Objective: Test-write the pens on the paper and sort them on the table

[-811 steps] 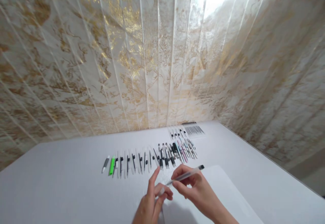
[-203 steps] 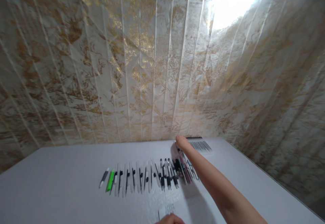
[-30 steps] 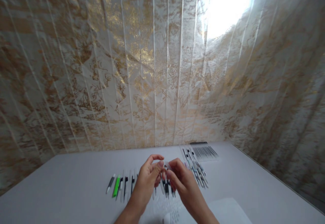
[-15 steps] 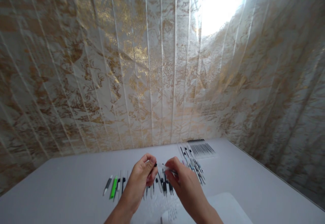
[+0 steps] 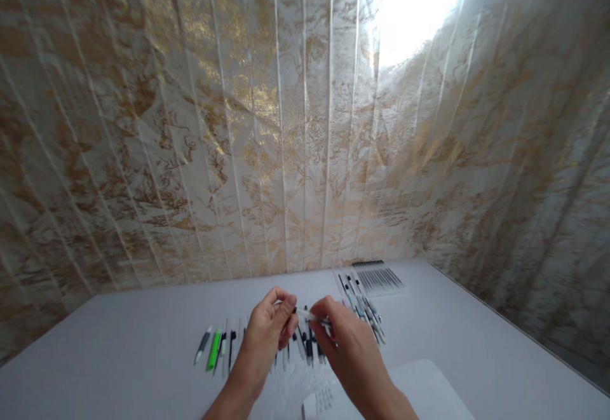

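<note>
My left hand [image 5: 265, 332] is closed, with thumb and fingers pinching a small black pen piece [image 5: 295, 309], mostly covered by the fingertips. From the right, my right hand [image 5: 351, 345] grips a whitish, see-through pen barrel [image 5: 304, 313] between thumb and fingers. The barrel's left end meets the black piece; whether it is seated cannot be made out. Under and between the hands lie several loose pen parts [image 5: 309, 350], dark and clear, on the white table. Left of my left hand are a green highlighter-like pen [image 5: 214, 350] and a grey-and-white pen [image 5: 203, 345].
At the back right, a clear pack of thin dark refills [image 5: 380, 278] lies flat. Several pens and parts [image 5: 365, 315] sit in front of it. A white sheet with handwriting [image 5: 324, 401] is at the front. A gold-patterned curtain [image 5: 286, 153] hangs behind the table [image 5: 143, 344].
The pen barrel and the black piece have come together; before, a small gap showed between them. Both hands stay nearly in place.
</note>
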Motion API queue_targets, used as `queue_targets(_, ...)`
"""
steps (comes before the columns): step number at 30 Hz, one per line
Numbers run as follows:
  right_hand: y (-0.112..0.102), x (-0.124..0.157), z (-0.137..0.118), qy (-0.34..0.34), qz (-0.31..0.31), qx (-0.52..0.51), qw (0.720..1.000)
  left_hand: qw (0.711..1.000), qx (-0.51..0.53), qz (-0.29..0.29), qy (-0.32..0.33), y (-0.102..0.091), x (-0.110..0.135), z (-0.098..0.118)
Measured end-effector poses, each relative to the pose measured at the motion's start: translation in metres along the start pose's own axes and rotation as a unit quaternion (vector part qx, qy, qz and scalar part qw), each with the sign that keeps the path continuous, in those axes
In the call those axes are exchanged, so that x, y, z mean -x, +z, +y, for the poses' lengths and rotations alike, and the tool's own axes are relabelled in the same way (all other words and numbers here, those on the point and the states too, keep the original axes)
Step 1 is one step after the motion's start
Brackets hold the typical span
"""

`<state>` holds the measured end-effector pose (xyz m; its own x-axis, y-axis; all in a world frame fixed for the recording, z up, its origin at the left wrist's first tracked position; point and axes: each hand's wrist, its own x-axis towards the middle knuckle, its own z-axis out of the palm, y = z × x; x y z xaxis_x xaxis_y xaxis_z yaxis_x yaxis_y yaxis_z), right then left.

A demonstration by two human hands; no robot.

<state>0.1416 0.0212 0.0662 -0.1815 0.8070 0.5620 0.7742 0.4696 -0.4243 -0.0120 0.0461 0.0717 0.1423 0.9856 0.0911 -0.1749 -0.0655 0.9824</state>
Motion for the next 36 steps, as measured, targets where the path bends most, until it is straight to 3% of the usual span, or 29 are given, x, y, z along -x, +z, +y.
queue_targets(10,0.0,0.0,-0.001,-0.046,0.017,-0.001,0.999,0.999,-0.042,-0.005,0.016,-0.001,-0.003,-0.009)
queue_targets(22,0.001,-0.001,0.002,0.024,-0.028,-0.027,0.999,0.995,-0.084,0.026,0.057,-0.005,-0.006,-0.012)
queue_targets(25,-0.002,-0.003,0.003,0.065,-0.085,-0.112,0.988,0.99,-0.113,0.02,0.082,-0.007,-0.004,-0.009)
queue_targets(28,-0.006,-0.005,0.007,0.095,-0.141,-0.252,0.953,0.984,-0.142,-0.02,0.105,-0.008,-0.002,-0.003)
queue_targets(31,-0.01,-0.005,0.007,0.104,-0.143,-0.302,0.937,0.988,-0.121,-0.049,0.086,-0.007,-0.001,0.0)
queue_targets(36,-0.011,-0.004,-0.001,0.112,-0.127,-0.249,0.953,0.996,-0.078,-0.018,0.026,-0.002,0.001,-0.001)
